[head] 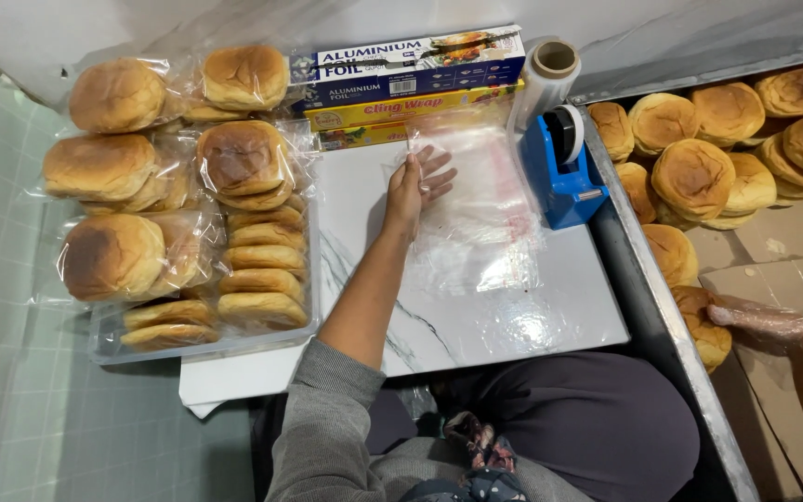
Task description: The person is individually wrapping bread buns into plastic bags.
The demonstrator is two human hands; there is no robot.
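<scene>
Hands work apart: the left hand (417,186), fingers spread flat, presses on a clear plastic bag (480,209) lying at the centre of the white marbled worktop (513,321). At the lower right of the frame the right hand (766,325), in a thin plastic glove, has its grip closing loosely on a bun (706,321) in the cardboard box (773,246). Bagged buns (178,186) fill the upper left.

Bright, even overhead light, sharp focus, glare on the clear plastic bag (476,214), slight wide-angle edge bending.
</scene>
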